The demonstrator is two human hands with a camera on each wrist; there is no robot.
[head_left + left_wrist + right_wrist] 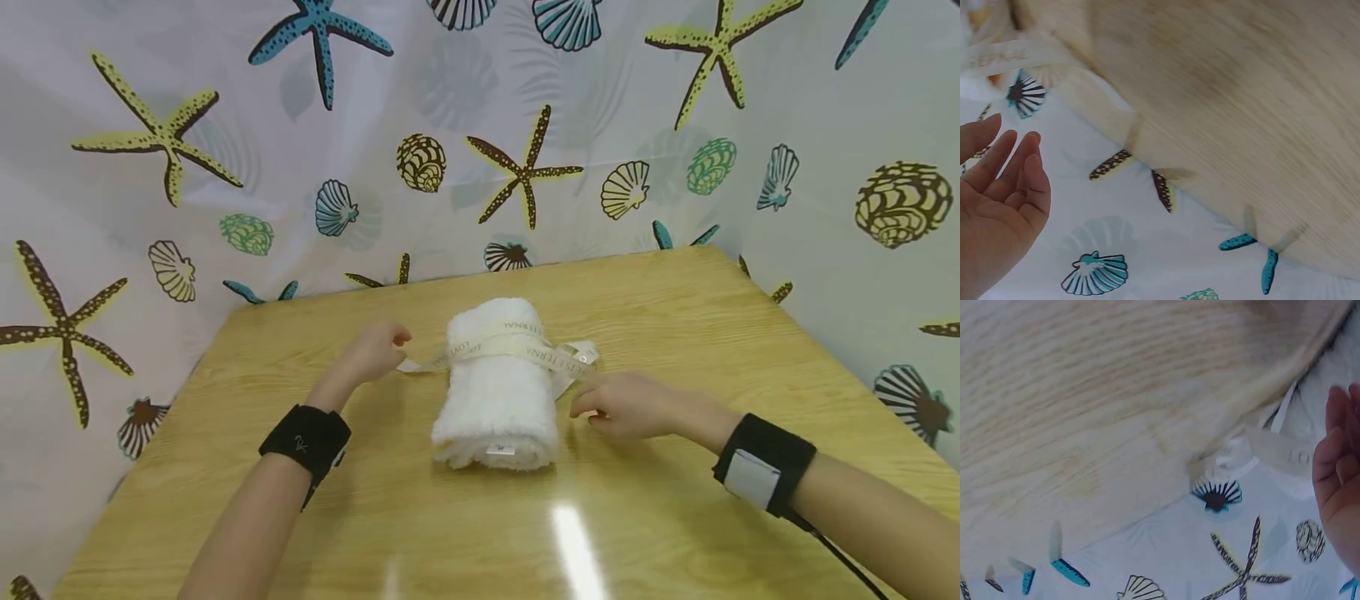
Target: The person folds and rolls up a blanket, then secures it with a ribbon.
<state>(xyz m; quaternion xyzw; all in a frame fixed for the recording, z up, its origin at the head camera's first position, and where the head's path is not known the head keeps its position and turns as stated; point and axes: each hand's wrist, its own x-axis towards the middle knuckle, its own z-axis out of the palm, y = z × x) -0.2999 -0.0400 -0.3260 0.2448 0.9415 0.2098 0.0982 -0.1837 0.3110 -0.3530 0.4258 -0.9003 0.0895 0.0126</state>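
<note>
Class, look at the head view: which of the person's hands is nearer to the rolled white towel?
Right. The right hand lies just beside the rolled white towel, near the ribbon; the left hand sits farther off, at the ribbon's other end.

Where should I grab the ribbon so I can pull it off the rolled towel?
Pinch a loose tail of the ribbon, where it sticks out flat beside the towel. Come from the side: the left hand and right hand each sit at an end. The band looks wrapped snug.
</note>
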